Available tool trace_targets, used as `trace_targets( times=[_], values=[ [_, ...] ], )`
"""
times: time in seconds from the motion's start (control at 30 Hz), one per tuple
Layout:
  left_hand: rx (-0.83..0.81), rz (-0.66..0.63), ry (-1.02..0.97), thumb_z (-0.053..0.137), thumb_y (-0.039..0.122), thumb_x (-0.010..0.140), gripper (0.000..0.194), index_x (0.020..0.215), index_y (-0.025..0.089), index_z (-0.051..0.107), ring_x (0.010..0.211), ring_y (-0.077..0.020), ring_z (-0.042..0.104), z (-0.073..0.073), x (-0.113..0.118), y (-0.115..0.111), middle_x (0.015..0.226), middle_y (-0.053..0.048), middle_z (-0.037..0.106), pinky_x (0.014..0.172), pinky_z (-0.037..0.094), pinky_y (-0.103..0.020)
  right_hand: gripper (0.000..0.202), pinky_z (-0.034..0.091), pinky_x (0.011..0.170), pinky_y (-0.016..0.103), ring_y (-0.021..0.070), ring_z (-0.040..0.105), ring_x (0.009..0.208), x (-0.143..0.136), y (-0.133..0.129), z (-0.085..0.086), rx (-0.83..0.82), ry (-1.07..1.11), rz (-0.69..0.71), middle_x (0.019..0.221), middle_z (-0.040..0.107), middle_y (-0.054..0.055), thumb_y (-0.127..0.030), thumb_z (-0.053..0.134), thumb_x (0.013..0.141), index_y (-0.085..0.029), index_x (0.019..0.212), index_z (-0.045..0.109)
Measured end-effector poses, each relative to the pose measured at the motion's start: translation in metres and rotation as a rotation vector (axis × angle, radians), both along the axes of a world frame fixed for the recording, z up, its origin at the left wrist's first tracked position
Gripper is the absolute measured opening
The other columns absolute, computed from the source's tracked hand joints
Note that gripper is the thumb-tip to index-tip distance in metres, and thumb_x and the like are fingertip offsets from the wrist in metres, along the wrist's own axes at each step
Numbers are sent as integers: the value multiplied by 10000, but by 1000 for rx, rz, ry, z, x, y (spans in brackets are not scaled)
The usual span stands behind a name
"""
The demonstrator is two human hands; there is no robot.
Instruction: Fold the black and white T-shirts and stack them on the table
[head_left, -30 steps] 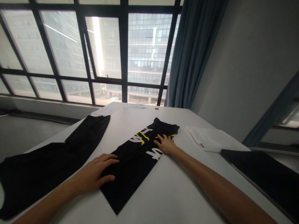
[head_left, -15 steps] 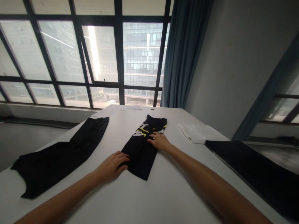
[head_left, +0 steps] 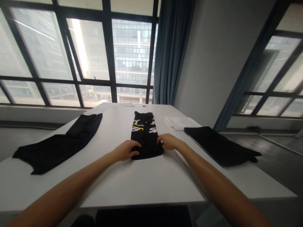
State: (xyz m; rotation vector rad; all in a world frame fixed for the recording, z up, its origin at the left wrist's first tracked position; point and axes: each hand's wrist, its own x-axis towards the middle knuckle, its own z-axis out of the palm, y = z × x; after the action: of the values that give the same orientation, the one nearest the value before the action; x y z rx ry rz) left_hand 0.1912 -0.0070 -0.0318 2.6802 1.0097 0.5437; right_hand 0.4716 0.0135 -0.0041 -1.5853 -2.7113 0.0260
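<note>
A folded black garment (head_left: 146, 140) with white and yellow print lies lengthwise on the white table in front of me. My left hand (head_left: 126, 150) is closed on its left edge near the close corner, thumb and fingers at the cloth. At the right edge, a bit farther up, my right hand (head_left: 168, 142) pinches the fabric with bent fingers. The near end of the garment curves slightly between the two hands, and its printed far end lies flat. Which kind of garment it is cannot be made out.
On the left of the white table (head_left: 142, 186) lies another black garment (head_left: 63, 142). To the right are a folded white cloth (head_left: 181, 123) and a black folded cloth (head_left: 220, 146). White sheets (head_left: 101, 108) lie at the far left corner, before windows and a blue curtain (head_left: 172, 53).
My right hand has moved off the print to the garment's right edge. The garment now lies straighter, its near end closer to square with me. The view has turned right.
</note>
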Motion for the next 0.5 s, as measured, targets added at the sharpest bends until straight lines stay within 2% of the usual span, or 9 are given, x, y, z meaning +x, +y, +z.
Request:
trace_targets(
  times=[0.07, 0.1, 0.13, 0.2, 0.27, 0.37, 0.43, 0.5],
  values=[
    [-20, -36, 11, 642, 274, 825, 288, 1107, 236, 686, 1009, -224, 639, 0, 9, -4, 1103, -50, 696, 943, 469, -345, 297, 469, 774, 312, 242, 673, 855, 8, -6, 5, -29, -28, -145, 917, 743, 62, -62, 618, 667, -240, 843, 777],
    [-24, -41, 19, 666, 280, 804, 324, 1124, 229, 678, 1006, -228, 636, -2, 11, -4, 1106, -57, 688, 931, 474, -345, 280, 470, 774, 315, 239, 672, 846, 9, -9, 5, -21, -5, -169, 901, 742, 64, -67, 610, 678, -233, 829, 776],
    [-24, -36, 27, 690, 290, 782, 367, 1142, 219, 668, 1002, -233, 632, -3, 11, -4, 1107, -65, 677, 913, 481, -345, 269, 471, 780, 313, 230, 668, 847, 7, -13, 3, 1, 55, -153, 907, 739, 65, -77, 601, 698, -225, 842, 774],
    [-20, -3, 35, 719, 308, 750, 413, 1144, 197, 662, 974, -239, 628, -7, 7, -3, 1099, -80, 657, 862, 496, -341, 272, 476, 791, 296, 202, 655, 856, -3, -18, -6, 40, 235, -26, 952, 726, 61, -123, 603, 744, -206, 952, 757],
    [-17, 29, 24, 693, 295, 765, 335, 1081, 184, 680, 916, -226, 630, -10, 1, -2, 1052, -80, 656, 806, 502, -327, 358, 485, 778, 282, 182, 637, 850, -15, -22, -15, 26, 384, 125, 988, 699, 62, -207, 652, 760, -189, 1114, 705],
    [5, 53, -33, 590, 264, 841, 184, 972, 186, 694, 852, -198, 629, -14, -4, -1, 958, -65, 670, 773, 492, -310, 604, 490, 744, 283, 175, 614, 836, -32, -28, -22, -44, 448, 258, 1023, 645, 64, -356, 764, 703, -197, 1266, 617],
    [26, 69, -74, 530, 270, 885, 186, 937, 188, 690, 840, -190, 626, -14, -3, -1, 917, -57, 672, 773, 484, -308, 638, 480, 737, 285, 177, 606, 835, -39, -32, -23, -27, 462, 269, 1010, 628, 57, -428, 802, 662, -205, 1234, 631],
    [36, 82, -93, 484, 297, 918, 228, 905, 184, 682, 827, -187, 624, -14, 1, -3, 891, -57, 668, 769, 480, -309, 485, 457, 710, 278, 172, 598, 796, -44, -35, -23, 38, 480, 216, 925, 635, 41, -426, 783, 687, -196, 1101, 678]
  ],
)
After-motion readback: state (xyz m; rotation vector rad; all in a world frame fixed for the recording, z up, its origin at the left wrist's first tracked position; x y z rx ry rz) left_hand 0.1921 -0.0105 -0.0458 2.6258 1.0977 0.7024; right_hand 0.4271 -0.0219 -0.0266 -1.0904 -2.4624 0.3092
